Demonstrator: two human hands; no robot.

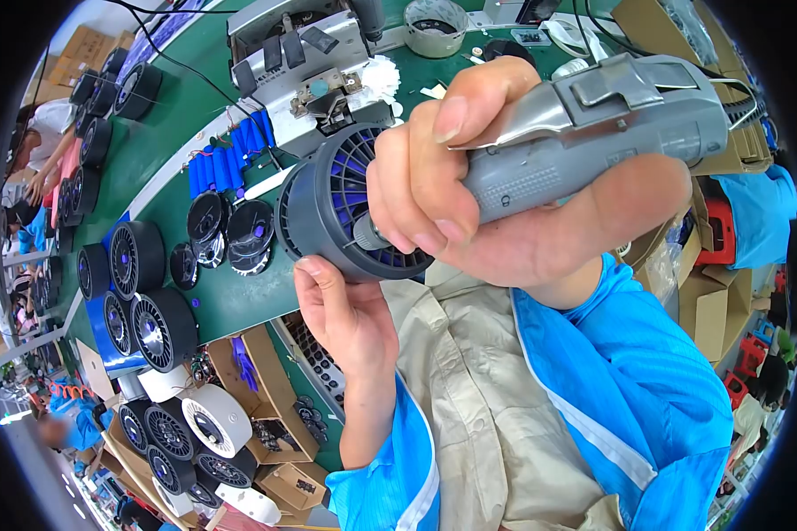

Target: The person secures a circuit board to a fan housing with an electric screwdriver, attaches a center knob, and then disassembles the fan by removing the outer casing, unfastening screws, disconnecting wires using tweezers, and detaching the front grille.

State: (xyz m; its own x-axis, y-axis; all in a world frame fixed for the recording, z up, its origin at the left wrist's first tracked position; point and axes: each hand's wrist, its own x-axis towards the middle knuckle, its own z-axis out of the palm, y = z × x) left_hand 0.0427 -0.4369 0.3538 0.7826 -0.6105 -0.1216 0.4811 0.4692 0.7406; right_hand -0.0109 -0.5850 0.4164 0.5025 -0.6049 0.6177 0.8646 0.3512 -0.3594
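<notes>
My right hand (558, 230) is wrapped around a grey electric screwdriver (593, 146) with a metal lever along its body. The screwdriver's tip points left, at the slotted grille of a dark grey round fan housing (305, 217) with purple parts inside. Whether the bit sits on a screw is too small to tell. My left hand (350, 327) grips the housing from below, thumb on its outer wall; some of its fingers are hidden behind. Left of the housing, black glossy discs (251, 227) lie in stacks on the green table (181, 97).
Blue cylindrical cells (217, 168) lie behind the discs, near a metal machine (297, 53). Several black slotted wheel-shaped parts (164, 329) stand at the left on a blue tray. A cardboard box (270, 389) sits below the table's edge. Other people work at far left.
</notes>
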